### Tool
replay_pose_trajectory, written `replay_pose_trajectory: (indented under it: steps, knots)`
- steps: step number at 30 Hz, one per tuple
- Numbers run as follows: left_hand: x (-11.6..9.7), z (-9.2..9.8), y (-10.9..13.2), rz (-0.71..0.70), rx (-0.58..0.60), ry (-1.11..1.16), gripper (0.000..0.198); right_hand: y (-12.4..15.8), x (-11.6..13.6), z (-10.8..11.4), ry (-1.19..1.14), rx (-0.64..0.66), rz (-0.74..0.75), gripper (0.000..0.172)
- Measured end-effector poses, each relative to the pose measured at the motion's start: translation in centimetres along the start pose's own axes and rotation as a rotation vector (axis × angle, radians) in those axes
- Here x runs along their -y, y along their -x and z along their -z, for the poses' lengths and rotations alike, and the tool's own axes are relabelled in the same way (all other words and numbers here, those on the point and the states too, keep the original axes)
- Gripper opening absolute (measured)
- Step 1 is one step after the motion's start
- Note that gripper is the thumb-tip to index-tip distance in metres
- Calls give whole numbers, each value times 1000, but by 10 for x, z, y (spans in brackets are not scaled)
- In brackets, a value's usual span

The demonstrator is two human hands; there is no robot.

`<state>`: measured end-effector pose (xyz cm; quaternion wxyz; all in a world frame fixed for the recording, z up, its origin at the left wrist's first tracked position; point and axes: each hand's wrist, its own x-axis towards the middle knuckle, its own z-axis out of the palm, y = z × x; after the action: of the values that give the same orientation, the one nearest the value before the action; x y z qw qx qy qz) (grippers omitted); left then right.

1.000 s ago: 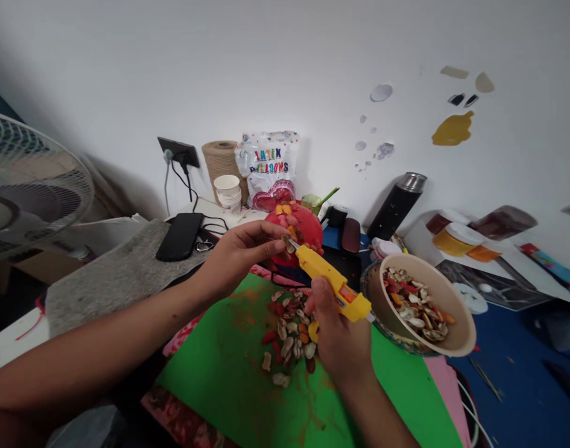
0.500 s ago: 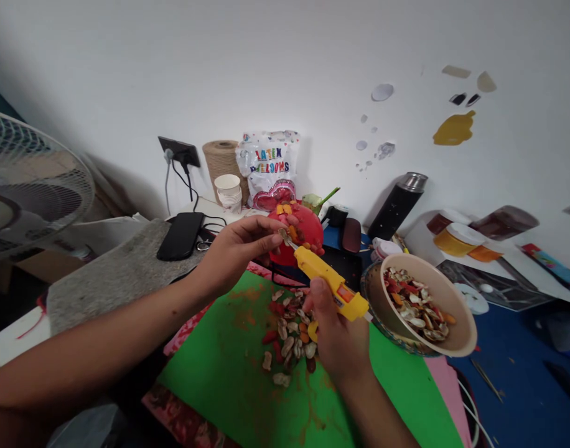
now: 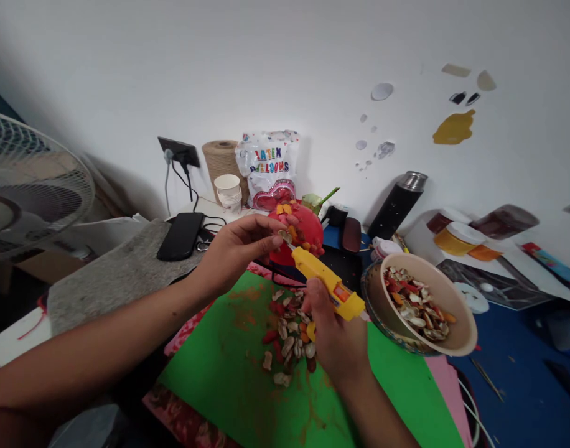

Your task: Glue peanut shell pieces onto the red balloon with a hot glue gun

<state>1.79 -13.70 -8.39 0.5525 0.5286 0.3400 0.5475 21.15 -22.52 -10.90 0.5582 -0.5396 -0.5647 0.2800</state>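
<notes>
The left hand (image 3: 241,249) pinches a shell (image 3: 285,236) near the green sheet (image 3: 214,373)'s far edge; the right hand (image 3: 337,333) grips a glue gun (image 3: 318,270).

Reads as hard smooth plastic on the yellow glue gun (image 3: 317,269), bare metal at its nozzle (image 3: 289,244). Looks dry and rough on the shells (image 3: 287,345) at centre, smooth on the bare parts of the red ball (image 3: 312,225). Matt, paper-like and smeared on the green sheet (image 3: 210,373), near. Smooth plastic on the pale bowl (image 3: 467,339), right. Looks like glossy film on the far pouch (image 3: 269,160), coarse fibre on the twine spool (image 3: 214,160), rough cloth on the grey mat (image 3: 110,280), left. Shiny metal on the flask cap (image 3: 414,181), far right.
</notes>
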Motion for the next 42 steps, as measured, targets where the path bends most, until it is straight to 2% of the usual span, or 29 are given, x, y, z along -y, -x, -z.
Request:
replay_pose_trajectory:
  steps: [13,26,42]
  knots:
    - [-2,2,-1,-55,18,8,26,3,7,1,-2,-11,-73,71]
    - [2,0,0,-44,8,0,30,0,1,0,6,3,50,71]
    - [2,1,-1,-66,25,8,28,0,3,2,60,19,29,69]
